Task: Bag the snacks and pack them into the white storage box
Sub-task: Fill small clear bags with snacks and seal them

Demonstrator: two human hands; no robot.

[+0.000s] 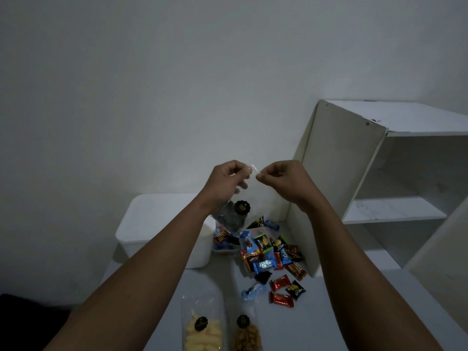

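Clear bag point(249, 196) was held up in the air near frame centre, above the far end of the table point(329, 312). The left hand point(228, 181) pinched its top edge from 10 o'clock and the right hand point(281, 179) from 2 o'clock. Both grips were narrow, with fingertips closed on the film and the two hands almost meeting.

Step judged: working the bag's mouth, either closing or opening it; could not tell which. The next move probably calls for finishing the mouth and then carrying the bag down to the box at 8 o'clock.

Bag looked thin, glossy and limp. It carried a round black sticker point(241, 207) low on its face and something dark in its bottom corner, not identifiable in the dim light.

The white storage box point(157, 224) stood at 8 o'clock of the bag. Its top looked closed, though this was uncertain. Loose wrapped snacks point(273, 257) were heaped at 6 o'clock. Nearer the camera lay two filled bags, one of yellow sticks point(202, 328) and one of brown pieces point(247, 335). A white shelf unit point(379, 173) stood at 3 o'clock.
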